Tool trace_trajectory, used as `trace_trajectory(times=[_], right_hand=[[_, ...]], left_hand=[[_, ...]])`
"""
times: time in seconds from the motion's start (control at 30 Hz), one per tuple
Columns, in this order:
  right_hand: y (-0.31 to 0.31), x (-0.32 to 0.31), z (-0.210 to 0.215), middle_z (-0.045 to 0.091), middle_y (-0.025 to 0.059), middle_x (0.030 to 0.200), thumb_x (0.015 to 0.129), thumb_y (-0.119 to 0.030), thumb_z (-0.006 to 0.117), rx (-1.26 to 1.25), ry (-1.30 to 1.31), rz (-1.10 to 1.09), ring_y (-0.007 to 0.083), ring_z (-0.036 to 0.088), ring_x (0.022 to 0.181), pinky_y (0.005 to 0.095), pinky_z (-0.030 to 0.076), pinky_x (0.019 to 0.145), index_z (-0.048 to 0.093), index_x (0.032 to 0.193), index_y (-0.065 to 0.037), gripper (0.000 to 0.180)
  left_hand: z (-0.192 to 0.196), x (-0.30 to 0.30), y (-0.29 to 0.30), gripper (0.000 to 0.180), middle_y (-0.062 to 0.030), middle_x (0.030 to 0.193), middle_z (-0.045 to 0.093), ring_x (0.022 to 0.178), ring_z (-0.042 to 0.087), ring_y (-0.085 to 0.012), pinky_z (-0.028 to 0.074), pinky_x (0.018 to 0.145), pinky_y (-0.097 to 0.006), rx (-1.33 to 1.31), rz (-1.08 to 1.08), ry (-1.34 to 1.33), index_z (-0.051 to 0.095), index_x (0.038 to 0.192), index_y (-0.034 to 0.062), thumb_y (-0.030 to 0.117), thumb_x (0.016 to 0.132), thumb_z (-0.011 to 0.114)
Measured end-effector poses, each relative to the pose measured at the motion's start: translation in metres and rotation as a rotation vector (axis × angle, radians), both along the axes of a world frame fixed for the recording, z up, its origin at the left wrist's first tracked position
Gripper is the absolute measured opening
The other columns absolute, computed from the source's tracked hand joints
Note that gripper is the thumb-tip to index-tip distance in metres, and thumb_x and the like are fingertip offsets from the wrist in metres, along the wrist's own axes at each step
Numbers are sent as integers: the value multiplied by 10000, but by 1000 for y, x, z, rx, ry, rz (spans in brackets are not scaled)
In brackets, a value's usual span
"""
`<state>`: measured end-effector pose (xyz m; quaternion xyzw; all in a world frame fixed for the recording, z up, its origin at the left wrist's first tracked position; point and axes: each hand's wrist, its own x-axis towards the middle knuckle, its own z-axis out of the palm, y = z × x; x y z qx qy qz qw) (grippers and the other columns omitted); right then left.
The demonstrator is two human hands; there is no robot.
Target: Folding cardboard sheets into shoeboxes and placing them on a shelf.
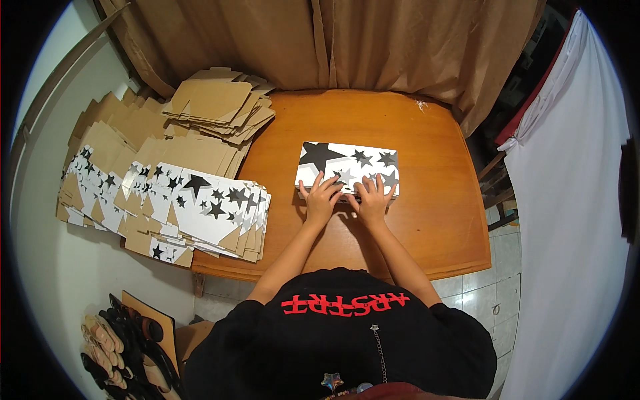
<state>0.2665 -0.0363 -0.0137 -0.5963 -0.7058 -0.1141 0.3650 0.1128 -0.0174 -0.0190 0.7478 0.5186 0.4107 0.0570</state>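
Note:
In front of me on the wooden table lies a closed white cardboard box [310,172] printed with black and grey stars. My left hand [321,199] rests on the near left part of its lid, fingers spread. Beside it, my right hand [371,200] lies on the near right part, its fingers also apart. Both sets of fingertips touch the top, while the thumbs point toward each other near the front edge. The front side of the box is mostly hidden by my hands.
Flattened star-printed cartons [207,207] and plain brown cardboard pieces [207,100] are piled on the left of the wooden table [427,227]. Brown curtains [387,47] hang behind it, a white cloth [567,200] at the right. Several sandals [107,340] sit at the lower left.

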Motion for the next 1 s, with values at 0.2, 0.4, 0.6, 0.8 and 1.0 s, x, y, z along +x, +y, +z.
trace_trajectory(times=[0.2, 0.4, 0.6, 0.8, 1.0], right_hand=[[2, 5, -7, 561, 36, 1121, 743, -338, 674, -37, -56, -47, 345, 418, 1199, 675, 141, 970, 610, 922, -145, 271], [-10, 3, 5, 569, 55, 1139, 748, -371, 642, -68, -116, 48, 354, 452, 1170, 659, 131, 992, 617, 1005, -136, 349], [-50, -16, 19, 579, 98, 1152, 725, -430, 630, -112, -181, 196, 364, 531, 1070, 636, 119, 1018, 613, 1061, -118, 459], [-81, -41, 29, 607, 61, 1048, 721, -394, 643, -176, -71, 468, 290, 566, 961, 592, 198, 1015, 619, 1032, -120, 415], [-38, 1, 41, 638, 109, 952, 766, -291, 633, -52, 180, 19, 300, 596, 891, 530, 259, 990, 607, 1033, -75, 344]], left_hand=[[-4, 5, 0, 122, 81, 1107, 617, 1210, 450, -252, 42, 1015, -623, 44, 1, -6, 691, 882, 184, 217, 765, 682], [-8, -19, 0, 132, 77, 1056, 621, 1145, 478, -248, 118, 1022, -642, 171, -45, 72, 693, 865, 208, 163, 742, 673], [7, -54, -5, 130, -12, 1126, 587, 1141, 460, -295, 273, 1016, -502, 177, -56, -31, 703, 824, 160, 168, 694, 706], [5, -76, -45, 213, -137, 1198, 470, 1113, 416, -339, 338, 949, -432, 111, 201, -137, 647, 938, 65, 221, 793, 647], [-25, -38, -95, 574, -218, 1249, 360, 1183, 333, -380, 266, 1002, -464, -168, 243, -414, 419, 1237, 20, 372, 820, 599]])
